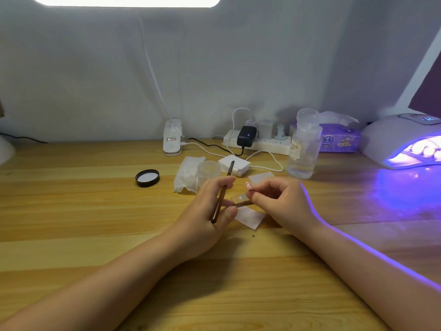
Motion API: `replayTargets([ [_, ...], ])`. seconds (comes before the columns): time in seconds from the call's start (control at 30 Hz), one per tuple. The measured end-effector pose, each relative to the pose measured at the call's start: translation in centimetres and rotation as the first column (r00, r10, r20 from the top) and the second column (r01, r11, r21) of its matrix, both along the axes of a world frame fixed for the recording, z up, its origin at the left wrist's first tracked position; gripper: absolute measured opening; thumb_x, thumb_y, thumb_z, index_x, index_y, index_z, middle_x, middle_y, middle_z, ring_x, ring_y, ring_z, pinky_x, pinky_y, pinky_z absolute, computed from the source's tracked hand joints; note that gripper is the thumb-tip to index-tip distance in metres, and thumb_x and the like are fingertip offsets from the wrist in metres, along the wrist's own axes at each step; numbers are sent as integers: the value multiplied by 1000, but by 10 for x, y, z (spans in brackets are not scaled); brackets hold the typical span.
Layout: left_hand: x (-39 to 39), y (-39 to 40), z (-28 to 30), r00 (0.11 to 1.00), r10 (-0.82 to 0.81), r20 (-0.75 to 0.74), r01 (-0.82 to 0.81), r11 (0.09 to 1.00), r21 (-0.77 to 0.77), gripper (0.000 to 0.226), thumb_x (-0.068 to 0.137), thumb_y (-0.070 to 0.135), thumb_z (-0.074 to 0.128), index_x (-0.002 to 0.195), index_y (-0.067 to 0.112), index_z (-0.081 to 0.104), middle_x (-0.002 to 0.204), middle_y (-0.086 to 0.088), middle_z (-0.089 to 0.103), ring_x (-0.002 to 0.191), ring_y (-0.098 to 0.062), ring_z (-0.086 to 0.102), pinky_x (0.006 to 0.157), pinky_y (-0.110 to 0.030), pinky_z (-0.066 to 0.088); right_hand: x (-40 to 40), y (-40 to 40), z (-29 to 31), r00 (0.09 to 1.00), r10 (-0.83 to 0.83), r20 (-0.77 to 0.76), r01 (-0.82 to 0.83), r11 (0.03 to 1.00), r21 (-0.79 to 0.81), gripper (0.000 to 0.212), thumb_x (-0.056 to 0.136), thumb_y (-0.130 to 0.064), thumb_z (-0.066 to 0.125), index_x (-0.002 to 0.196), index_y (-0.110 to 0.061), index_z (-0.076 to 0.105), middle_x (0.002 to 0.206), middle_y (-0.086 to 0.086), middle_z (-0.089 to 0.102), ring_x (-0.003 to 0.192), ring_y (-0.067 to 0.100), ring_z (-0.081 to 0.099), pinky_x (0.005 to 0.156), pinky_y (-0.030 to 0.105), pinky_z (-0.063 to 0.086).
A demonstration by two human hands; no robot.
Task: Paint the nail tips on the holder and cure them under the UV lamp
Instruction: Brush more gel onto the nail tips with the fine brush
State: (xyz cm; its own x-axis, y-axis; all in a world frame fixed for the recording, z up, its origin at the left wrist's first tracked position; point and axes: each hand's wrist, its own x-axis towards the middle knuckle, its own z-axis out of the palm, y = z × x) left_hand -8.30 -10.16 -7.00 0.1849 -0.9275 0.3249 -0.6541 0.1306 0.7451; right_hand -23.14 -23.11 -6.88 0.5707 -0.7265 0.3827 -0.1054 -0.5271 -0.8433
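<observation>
Wood: the table (pixel 95 211) is pale yellow timber with long straight grain, smooth and faintly glossy.
Left hand (pixel 210 211): fingers curled and closed around a slim brown brush (pixel 220 199), whose glossy handle runs down past the palm while its dark tip points up and away.
Right hand (pixel 279 201): thumb and forefinger pinched together on a small pale pink nail tip (pixel 250 186), held just above the table between the two hands.
Holder (pixel 241 199): a small clear piece with a pale round spot lies on the table between the hands; a brown stick runs under it, and I cannot tell how they join.
Wipe (pixel 249 217): a flat white square, soft and matt, lies on the table just below the holder, partly under the right hand.
Lamp (pixel 396 139): a smooth white dome at the far right, lit inside, throwing violet light over the table and along the right forearm.
Clear bottle (pixel 303 149): tall, round, transparent plastic with a wide cap and a cream label, standing between the hands and the lamp.
Small jar (pixel 209 172): clear, round and open, just behind the left hand.
Lid (pixel 147 177): black, round, lying upturned with a pale lining, well left of the jar.
Pad stack (pixel 235 166): white squares piled behind the jar.
Tissue pack (pixel 338 137): soft purple wrapper against the wall.
Power strip (pixel 260 142): white, with a black adapter plugged in.
</observation>
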Motion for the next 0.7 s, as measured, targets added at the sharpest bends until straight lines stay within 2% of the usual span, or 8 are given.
replayTargets([
  [0.07,-1,1,0,1000,-20,12,20,1000,-14,49,96,20,58,136,37,36,135,13,43,113,2,58,99,-30,50,1,-1,-1,1000,-10,-22,10,1000,-12,6,77,-17,77,72,-18,75,63,1,67,56,3,53,54,15,41],
  [0.13,-2,2,0,999,-28,26,29,999,-21,49,96,21,58,135,39,35,135,12,44,112,3,58,98,-31,50,1,-2,-3,998,-22,-54,20,999,-40,6,78,-18,78,72,-19,76,60,-5,66,55,-1,54,54,13,40],
  [0.23,-2,2,0,999,-37,32,38,999,-23,49,96,22,58,134,42,34,136,13,43,112,3,58,98,-32,51,2,-3,-5,993,-44,-114,34,996,-86,6,78,-23,77,72,-22,77,60,-8,67,57,2,56,54,19,43],
  [0.37,-3,2,0,998,-50,42,51,998,-31,51,96,20,59,131,45,33,136,12,44,113,2,58,98,-32,51,3,-6,-7,979,-74,-188,48,990,-135,7,78,-24,76,71,-24,77,57,-12,65,55,-2,54,55,16,39],
  [0.47,-3,2,1,997,-53,53,55,998,-37,52,95,20,59,129,50,31,136,13,44,113,3,58,97,-33,52,4,-7,-9,965,-109,-237,68,982,-177,8,79,-27,75,71,-25,77,58,-12,65,55,-1,53,54,19,40],
  [0.7,-4,3,0,993,-53,106,59,997,-49,53,95,18,59,134,42,32,137,11,42,112,2,57,96,-30,52,3,-4,-7,936,-192,-296,106,953,-286,11,79,-37,73,74,-28,77,66,-9,69,65,7,61,59,26,45],
])
